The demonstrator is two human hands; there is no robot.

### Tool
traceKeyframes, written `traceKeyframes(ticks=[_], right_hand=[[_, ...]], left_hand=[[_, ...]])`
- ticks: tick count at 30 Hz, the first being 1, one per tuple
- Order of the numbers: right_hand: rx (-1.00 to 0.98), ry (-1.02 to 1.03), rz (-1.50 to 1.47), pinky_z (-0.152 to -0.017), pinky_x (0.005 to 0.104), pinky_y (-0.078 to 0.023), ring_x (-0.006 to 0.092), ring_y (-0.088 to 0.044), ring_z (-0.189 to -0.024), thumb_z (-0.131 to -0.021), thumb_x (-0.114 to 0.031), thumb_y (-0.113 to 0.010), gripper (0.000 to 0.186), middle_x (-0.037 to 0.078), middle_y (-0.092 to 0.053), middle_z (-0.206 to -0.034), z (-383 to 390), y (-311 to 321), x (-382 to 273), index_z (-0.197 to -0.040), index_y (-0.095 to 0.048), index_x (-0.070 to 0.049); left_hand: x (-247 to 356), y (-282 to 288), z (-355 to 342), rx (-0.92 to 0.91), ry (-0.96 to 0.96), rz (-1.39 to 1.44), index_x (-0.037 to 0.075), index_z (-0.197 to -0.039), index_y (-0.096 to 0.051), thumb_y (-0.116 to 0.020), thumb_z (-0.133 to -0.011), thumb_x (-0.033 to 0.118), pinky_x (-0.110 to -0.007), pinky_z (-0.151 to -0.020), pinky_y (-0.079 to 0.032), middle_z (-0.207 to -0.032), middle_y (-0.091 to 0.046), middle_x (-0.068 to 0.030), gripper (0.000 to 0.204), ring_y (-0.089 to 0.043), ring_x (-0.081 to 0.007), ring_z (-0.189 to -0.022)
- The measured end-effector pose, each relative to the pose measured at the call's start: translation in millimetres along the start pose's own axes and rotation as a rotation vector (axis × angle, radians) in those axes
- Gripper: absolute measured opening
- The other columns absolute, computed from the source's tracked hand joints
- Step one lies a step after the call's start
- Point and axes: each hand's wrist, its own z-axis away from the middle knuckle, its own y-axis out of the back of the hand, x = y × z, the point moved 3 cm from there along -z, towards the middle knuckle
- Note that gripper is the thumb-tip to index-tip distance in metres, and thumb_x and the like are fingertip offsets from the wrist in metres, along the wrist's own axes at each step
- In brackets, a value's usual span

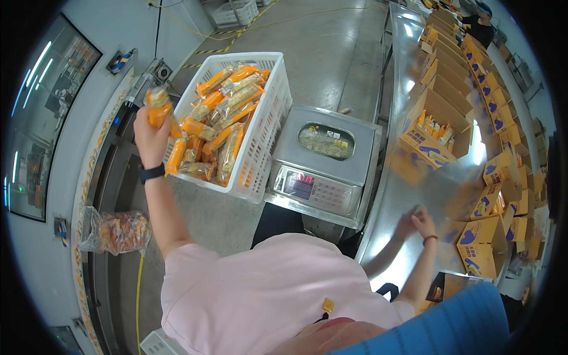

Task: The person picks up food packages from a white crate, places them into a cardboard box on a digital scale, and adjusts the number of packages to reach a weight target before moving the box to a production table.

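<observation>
My left hand (152,133), with a black wristband, is closed on a wrapped corn cob (158,106) in clear and orange film, slightly blurred. It is beyond the left rim of a white plastic crate (260,148). Wrapped corn cobs (231,106) in the same film lie heaped in that crate. Right of the crate stands a silver weighing scale (322,160) with a lit red display. My right hand (423,223), with a red bracelet, is over the steel table (408,195). Its fingers look bent and apart, with nothing visible in them; the table mirrors the hand.
An open carton (435,133) holding orange packs stands on the table, with several cartons (441,59) behind it. More cartons (482,242) line the far right side. A clear bag of orange-brown items (124,232) is at left. Another person (479,25) stands at the far end.
</observation>
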Motion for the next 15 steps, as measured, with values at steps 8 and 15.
traceKeyframes(ticks=[8, 15], right_hand=[[0.759, -0.637, 0.409, -0.088, 0.0428, -0.04, 0.0345, -0.043, -0.114, -0.081, -0.021, -0.06, 0.059, 0.017, -0.049, -0.123, 263.0, 195.2, 46.3, -0.134, -0.037, -0.011], [0.431, -0.897, 0.639, -0.071, 0.0414, -0.05, 0.0302, -0.061, -0.085, -0.088, -0.02, -0.047, 0.035, 0.012, -0.063, -0.1, 385.0, 142.0, 215.6, -0.122, -0.05, -0.015]], left_hand=[[-4.0, -128.1, -6.1, -0.547, 0.004, -0.241, 0.003, -0.109, -0.051, -0.067, -0.071, 0.016, -0.042, -0.083, -0.044, -0.106, -0.058, -0.0193, 0.044, -0.053, -0.0369, -0.1], [9.5, -115.3, -37.4, -0.216, -0.064, 0.23, 0.002, -0.107, -0.053, -0.064, -0.075, 0.013, -0.036, -0.081, -0.045, -0.102, -0.059, -0.0169, 0.036, -0.058, -0.0324, -0.094]])
